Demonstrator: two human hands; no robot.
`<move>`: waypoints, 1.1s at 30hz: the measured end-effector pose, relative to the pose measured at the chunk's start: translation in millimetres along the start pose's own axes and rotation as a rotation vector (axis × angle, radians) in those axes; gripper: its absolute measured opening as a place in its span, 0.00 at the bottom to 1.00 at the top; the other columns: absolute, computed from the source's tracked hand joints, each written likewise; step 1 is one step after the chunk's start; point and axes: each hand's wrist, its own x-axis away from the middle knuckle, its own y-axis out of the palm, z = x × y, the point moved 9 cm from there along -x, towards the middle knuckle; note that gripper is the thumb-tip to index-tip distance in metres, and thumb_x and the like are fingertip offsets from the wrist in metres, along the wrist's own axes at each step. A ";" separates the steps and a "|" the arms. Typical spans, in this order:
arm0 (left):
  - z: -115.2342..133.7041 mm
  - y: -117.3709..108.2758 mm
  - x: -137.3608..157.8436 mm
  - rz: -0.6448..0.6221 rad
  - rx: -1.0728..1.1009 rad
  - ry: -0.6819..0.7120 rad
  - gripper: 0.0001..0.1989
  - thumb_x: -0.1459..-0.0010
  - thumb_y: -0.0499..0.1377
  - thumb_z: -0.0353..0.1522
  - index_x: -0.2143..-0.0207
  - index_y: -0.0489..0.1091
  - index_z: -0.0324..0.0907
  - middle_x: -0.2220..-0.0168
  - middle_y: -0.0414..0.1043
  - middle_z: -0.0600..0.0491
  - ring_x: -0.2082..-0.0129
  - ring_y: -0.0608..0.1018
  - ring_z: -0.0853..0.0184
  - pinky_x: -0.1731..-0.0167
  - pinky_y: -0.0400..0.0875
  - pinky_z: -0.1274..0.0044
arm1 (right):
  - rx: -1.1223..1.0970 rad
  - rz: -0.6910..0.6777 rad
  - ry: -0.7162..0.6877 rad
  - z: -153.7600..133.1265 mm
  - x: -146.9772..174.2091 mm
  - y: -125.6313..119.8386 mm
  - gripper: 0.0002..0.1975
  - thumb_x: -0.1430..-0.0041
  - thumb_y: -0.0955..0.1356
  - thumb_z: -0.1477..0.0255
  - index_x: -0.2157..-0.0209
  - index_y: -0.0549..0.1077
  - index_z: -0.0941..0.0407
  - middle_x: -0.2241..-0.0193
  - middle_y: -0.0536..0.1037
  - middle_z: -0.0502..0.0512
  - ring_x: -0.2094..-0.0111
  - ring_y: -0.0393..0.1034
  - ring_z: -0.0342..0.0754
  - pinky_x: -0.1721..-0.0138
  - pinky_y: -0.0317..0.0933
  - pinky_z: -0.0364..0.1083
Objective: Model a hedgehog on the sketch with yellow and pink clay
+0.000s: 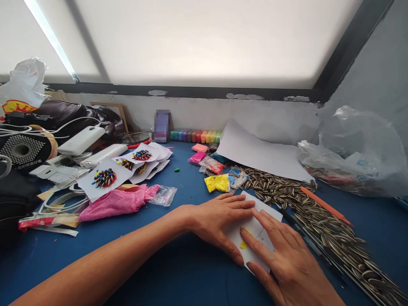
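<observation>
A small white sheet of paper [255, 259] lies on the blue table, with pencil lines and a flat patch of yellow clay [244, 244] on it. My left hand [219, 219] rests over the paper's left side, fingers stretched out. Over the right side is my right hand [283, 255], its fingers extended and the index fingertip on the yellow clay. Part of the clay is hidden under that finger. Just beyond my hands sits a yellow clay packet [216, 183], beside a small bag with blue clay [237, 177].
Sunflower seeds [334, 238] spread across the right, with an orange pencil [325, 205] among them. A large white sheet [258, 148] and a plastic bag [353, 157] lie behind. Leftward are seed-decorated papers [105, 178], a pink cloth [114, 204] and a white power bank [81, 140].
</observation>
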 end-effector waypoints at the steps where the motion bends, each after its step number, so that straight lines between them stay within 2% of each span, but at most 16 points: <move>1: -0.1 -0.1 0.0 -0.001 -0.001 -0.002 0.53 0.52 0.63 0.54 0.32 0.46 0.40 0.30 0.39 0.46 0.30 0.41 0.54 0.34 0.34 0.61 | -0.004 -0.003 0.003 0.9 0.3 0.1 0.19 0.38 0.65 0.62 0.50 0.76 0.55 0.44 0.69 0.70 0.43 0.63 0.62 0.54 0.67 0.57; 4: -0.3 -0.5 0.5 -0.003 0.002 -0.009 0.53 0.51 0.63 0.54 0.32 0.46 0.37 0.30 0.39 0.45 0.30 0.42 0.53 0.33 0.34 0.61 | -0.004 0.012 0.031 7.3 2.5 -4.0 0.21 0.37 0.64 0.64 0.46 0.73 0.59 0.41 0.64 0.74 0.41 0.60 0.63 0.53 0.66 0.59; 7: 0.5 -0.9 1.1 -0.006 0.014 -0.008 0.52 0.50 0.62 0.54 0.32 0.46 0.37 0.30 0.39 0.46 0.30 0.41 0.54 0.34 0.33 0.61 | 0.002 0.047 0.047 11.6 5.2 -12.3 0.19 0.37 0.64 0.68 0.48 0.75 0.61 0.40 0.63 0.74 0.40 0.59 0.64 0.53 0.66 0.60; 13: 1.8 -1.8 1.1 -0.004 0.019 -0.010 0.52 0.51 0.63 0.54 0.32 0.46 0.40 0.30 0.39 0.46 0.30 0.42 0.54 0.33 0.33 0.61 | 0.015 0.051 -0.015 1.7 6.3 -12.1 0.16 0.38 0.65 0.68 0.53 0.78 0.58 0.45 0.70 0.72 0.44 0.65 0.63 0.56 0.69 0.58; 19: 1.5 -1.6 0.7 -0.006 0.013 -0.009 0.52 0.50 0.63 0.54 0.32 0.45 0.39 0.30 0.38 0.47 0.30 0.41 0.56 0.33 0.32 0.63 | -0.019 0.069 0.060 9.4 7.9 -11.1 0.16 0.36 0.63 0.68 0.53 0.78 0.59 0.45 0.71 0.71 0.47 0.70 0.59 0.56 0.70 0.55; 27: 2.3 -1.7 0.7 -0.009 0.009 -0.004 0.52 0.50 0.63 0.54 0.32 0.46 0.39 0.30 0.40 0.46 0.30 0.42 0.55 0.34 0.33 0.62 | -0.023 0.100 0.018 2.8 5.4 -15.5 0.14 0.36 0.63 0.70 0.59 0.80 0.56 0.50 0.77 0.66 0.50 0.72 0.57 0.56 0.69 0.53; 33: 2.1 -1.7 1.0 -0.005 0.013 -0.009 0.52 0.51 0.63 0.54 0.32 0.46 0.39 0.30 0.39 0.46 0.30 0.42 0.55 0.33 0.33 0.62 | -0.043 0.097 0.027 5.2 6.6 -17.3 0.14 0.36 0.63 0.70 0.57 0.79 0.57 0.50 0.76 0.68 0.49 0.72 0.57 0.56 0.70 0.53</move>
